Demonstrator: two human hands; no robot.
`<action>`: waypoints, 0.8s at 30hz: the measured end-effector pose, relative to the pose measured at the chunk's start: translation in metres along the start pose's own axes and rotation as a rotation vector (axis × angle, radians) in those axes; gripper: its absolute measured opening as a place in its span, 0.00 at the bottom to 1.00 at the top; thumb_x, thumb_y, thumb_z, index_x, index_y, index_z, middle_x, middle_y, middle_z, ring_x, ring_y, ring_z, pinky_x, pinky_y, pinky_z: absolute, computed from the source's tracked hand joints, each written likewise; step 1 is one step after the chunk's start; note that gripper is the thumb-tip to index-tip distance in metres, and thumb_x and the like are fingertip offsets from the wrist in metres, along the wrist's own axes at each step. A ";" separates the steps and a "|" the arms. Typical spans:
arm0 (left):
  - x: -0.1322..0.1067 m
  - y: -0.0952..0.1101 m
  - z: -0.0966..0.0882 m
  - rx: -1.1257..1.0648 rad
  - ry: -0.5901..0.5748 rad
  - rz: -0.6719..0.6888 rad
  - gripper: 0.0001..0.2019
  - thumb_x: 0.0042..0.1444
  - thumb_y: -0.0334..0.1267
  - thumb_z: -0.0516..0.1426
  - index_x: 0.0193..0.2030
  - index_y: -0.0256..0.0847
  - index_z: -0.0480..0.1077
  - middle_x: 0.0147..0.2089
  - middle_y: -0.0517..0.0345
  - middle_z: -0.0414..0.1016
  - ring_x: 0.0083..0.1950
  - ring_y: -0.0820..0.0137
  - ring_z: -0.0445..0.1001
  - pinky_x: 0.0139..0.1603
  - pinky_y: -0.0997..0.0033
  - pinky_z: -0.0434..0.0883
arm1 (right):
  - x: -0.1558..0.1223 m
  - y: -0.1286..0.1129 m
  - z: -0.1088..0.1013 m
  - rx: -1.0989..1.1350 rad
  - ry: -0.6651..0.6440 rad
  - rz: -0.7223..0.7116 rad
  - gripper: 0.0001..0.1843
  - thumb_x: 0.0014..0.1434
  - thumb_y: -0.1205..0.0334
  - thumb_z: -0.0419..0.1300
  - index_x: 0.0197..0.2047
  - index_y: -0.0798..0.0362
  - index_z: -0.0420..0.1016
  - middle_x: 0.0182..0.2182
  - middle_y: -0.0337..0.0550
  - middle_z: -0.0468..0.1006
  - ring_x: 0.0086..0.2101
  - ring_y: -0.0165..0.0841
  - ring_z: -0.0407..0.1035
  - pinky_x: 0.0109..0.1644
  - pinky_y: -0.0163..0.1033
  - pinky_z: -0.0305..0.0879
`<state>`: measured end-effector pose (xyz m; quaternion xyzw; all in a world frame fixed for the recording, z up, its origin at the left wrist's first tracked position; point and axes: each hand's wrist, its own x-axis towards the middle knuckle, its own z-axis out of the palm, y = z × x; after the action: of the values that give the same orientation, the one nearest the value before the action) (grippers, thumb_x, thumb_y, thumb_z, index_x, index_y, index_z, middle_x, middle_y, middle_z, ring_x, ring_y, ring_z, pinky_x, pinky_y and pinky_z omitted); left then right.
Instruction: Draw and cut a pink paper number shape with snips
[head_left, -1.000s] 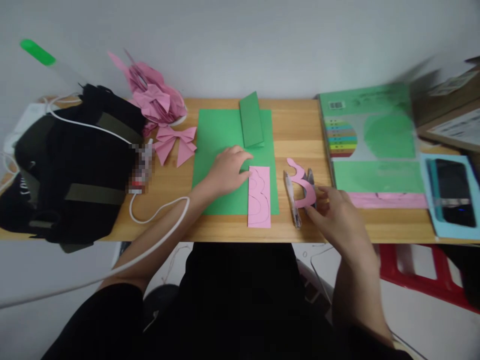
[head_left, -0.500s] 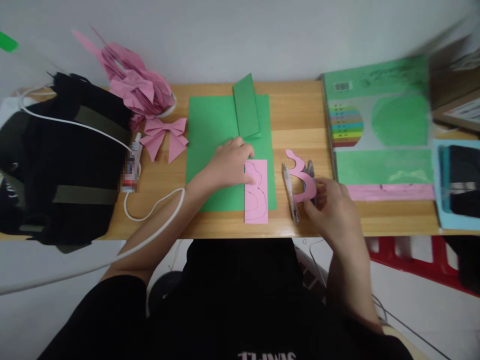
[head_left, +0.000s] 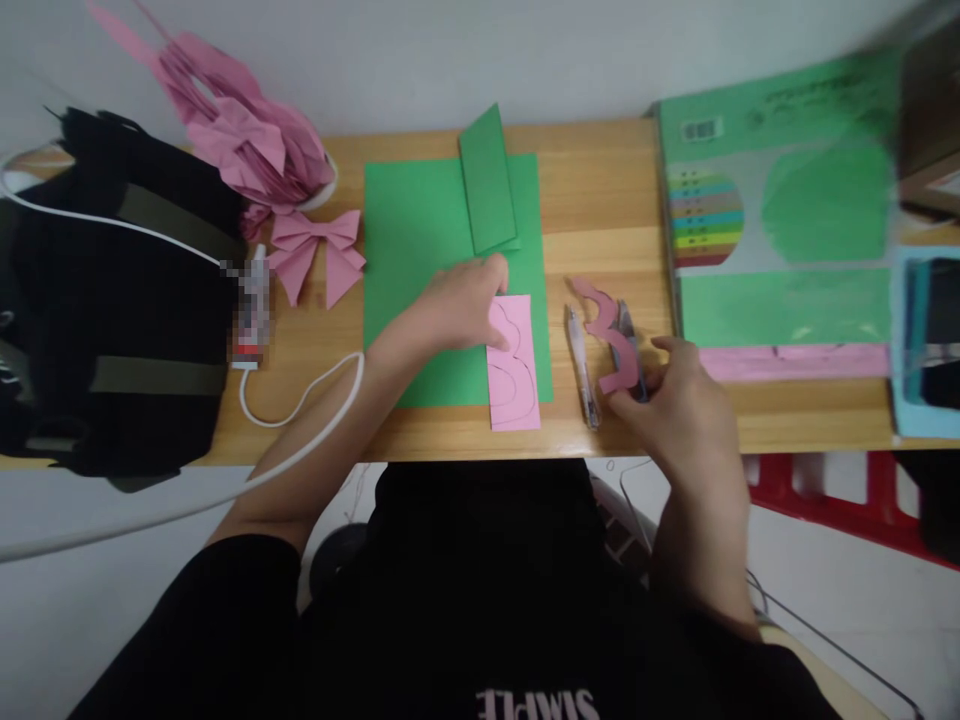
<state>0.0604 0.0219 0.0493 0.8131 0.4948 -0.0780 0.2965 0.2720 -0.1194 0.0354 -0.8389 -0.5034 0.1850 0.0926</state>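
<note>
Through the head camera, I'm viewing a light-wood counter [head_left: 600, 200] that is standing against a pale, plain wall [head_left: 480, 60]. My left hand [head_left: 469, 305] is reaching across a flat green paper sheet [head_left: 412, 230], its thumb lying over a pink paper rectangle bearing drawn curves [head_left: 517, 400] near the sheet's lower right corner. Well apart, my right hand [head_left: 675, 405] is curling beside the lower end of a wavy pink paper cut-out [head_left: 600, 305], which is overlapping grey scissors [head_left: 628, 335]; I can't tell whether either is gripping.
</note>
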 end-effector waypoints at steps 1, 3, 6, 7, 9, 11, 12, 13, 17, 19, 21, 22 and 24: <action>0.000 0.000 0.000 -0.016 -0.001 -0.004 0.30 0.41 0.34 0.72 0.52 0.34 0.68 0.52 0.46 0.74 0.53 0.54 0.73 0.49 0.64 0.66 | -0.001 0.001 -0.001 -0.012 -0.005 0.005 0.36 0.47 0.53 0.63 0.57 0.58 0.67 0.31 0.48 0.76 0.31 0.45 0.70 0.32 0.44 0.62; 0.001 0.001 0.000 -0.060 -0.001 0.002 0.27 0.40 0.34 0.71 0.48 0.35 0.70 0.47 0.51 0.76 0.49 0.57 0.74 0.45 0.67 0.65 | -0.003 0.003 -0.002 -0.028 -0.021 0.005 0.34 0.47 0.53 0.63 0.56 0.59 0.67 0.30 0.47 0.75 0.30 0.43 0.69 0.32 0.44 0.62; 0.003 -0.002 -0.001 -0.214 0.021 0.040 0.15 0.39 0.30 0.70 0.34 0.37 0.71 0.33 0.60 0.74 0.39 0.64 0.73 0.39 0.70 0.61 | -0.004 0.005 -0.003 -0.029 -0.027 -0.034 0.31 0.48 0.52 0.62 0.53 0.58 0.67 0.32 0.49 0.76 0.30 0.42 0.69 0.32 0.43 0.62; 0.003 -0.004 -0.002 -0.269 0.033 0.053 0.12 0.40 0.27 0.68 0.29 0.37 0.70 0.30 0.62 0.72 0.36 0.67 0.72 0.37 0.71 0.60 | -0.005 0.006 -0.003 -0.035 -0.019 -0.053 0.30 0.48 0.52 0.62 0.52 0.57 0.67 0.34 0.50 0.76 0.30 0.42 0.69 0.31 0.43 0.61; 0.002 -0.009 -0.005 -0.374 0.042 0.066 0.08 0.45 0.25 0.64 0.25 0.37 0.68 0.25 0.63 0.70 0.31 0.71 0.71 0.35 0.72 0.59 | -0.005 0.006 -0.002 -0.067 -0.006 -0.068 0.28 0.48 0.53 0.62 0.50 0.57 0.67 0.37 0.53 0.76 0.30 0.41 0.69 0.30 0.41 0.59; -0.002 -0.015 -0.010 -0.478 0.028 0.063 0.07 0.53 0.25 0.60 0.27 0.36 0.69 0.24 0.61 0.72 0.27 0.73 0.71 0.32 0.73 0.61 | -0.005 0.004 -0.001 -0.111 -0.019 -0.045 0.25 0.49 0.54 0.61 0.49 0.57 0.67 0.36 0.53 0.76 0.28 0.40 0.68 0.28 0.41 0.55; -0.005 -0.018 -0.012 -0.542 0.025 0.060 0.06 0.56 0.26 0.59 0.29 0.36 0.70 0.24 0.60 0.74 0.26 0.73 0.72 0.30 0.74 0.62 | -0.005 0.002 -0.002 -0.128 -0.035 -0.021 0.24 0.50 0.55 0.61 0.49 0.57 0.67 0.35 0.53 0.76 0.28 0.40 0.67 0.28 0.41 0.54; -0.008 -0.021 -0.015 -0.599 0.031 0.059 0.05 0.58 0.27 0.58 0.30 0.36 0.70 0.24 0.59 0.75 0.25 0.73 0.73 0.29 0.74 0.64 | -0.005 0.000 -0.002 -0.137 -0.051 0.003 0.23 0.50 0.56 0.61 0.48 0.57 0.67 0.33 0.52 0.75 0.28 0.41 0.67 0.28 0.41 0.53; -0.022 -0.026 -0.025 -0.824 0.124 0.054 0.07 0.62 0.27 0.57 0.32 0.35 0.73 0.22 0.59 0.76 0.23 0.76 0.74 0.27 0.78 0.66 | -0.002 -0.007 -0.006 -0.040 -0.085 0.076 0.18 0.47 0.60 0.61 0.42 0.53 0.67 0.31 0.48 0.74 0.31 0.43 0.69 0.33 0.43 0.58; -0.027 -0.026 -0.029 -0.937 0.148 0.028 0.10 0.63 0.27 0.56 0.30 0.34 0.73 0.21 0.59 0.77 0.23 0.76 0.75 0.26 0.80 0.66 | 0.000 -0.008 -0.008 0.038 -0.086 0.106 0.13 0.45 0.61 0.61 0.36 0.50 0.65 0.29 0.45 0.72 0.32 0.43 0.69 0.35 0.43 0.59; -0.031 -0.025 -0.033 -1.029 0.152 0.001 0.11 0.63 0.26 0.56 0.29 0.33 0.74 0.21 0.58 0.78 0.22 0.76 0.76 0.24 0.80 0.66 | 0.003 -0.005 -0.009 0.086 -0.080 0.122 0.11 0.44 0.62 0.61 0.32 0.48 0.62 0.25 0.42 0.70 0.30 0.43 0.68 0.35 0.44 0.58; -0.033 -0.025 -0.035 -1.067 0.152 0.000 0.11 0.62 0.26 0.56 0.29 0.33 0.74 0.21 0.58 0.78 0.21 0.76 0.76 0.23 0.81 0.66 | 0.004 -0.003 -0.010 0.103 -0.074 0.123 0.11 0.44 0.63 0.60 0.30 0.47 0.61 0.23 0.41 0.69 0.29 0.43 0.68 0.35 0.44 0.58; -0.036 -0.025 -0.038 -1.139 0.152 0.018 0.10 0.61 0.26 0.57 0.28 0.33 0.74 0.22 0.57 0.79 0.21 0.76 0.76 0.22 0.81 0.66 | 0.007 0.003 -0.010 0.161 -0.075 0.128 0.09 0.45 0.63 0.59 0.30 0.47 0.61 0.21 0.40 0.69 0.25 0.42 0.68 0.32 0.44 0.60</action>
<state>0.0147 0.0245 0.0854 0.5327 0.4716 0.2622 0.6520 0.2810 -0.1146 0.0421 -0.8516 -0.4355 0.2617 0.1288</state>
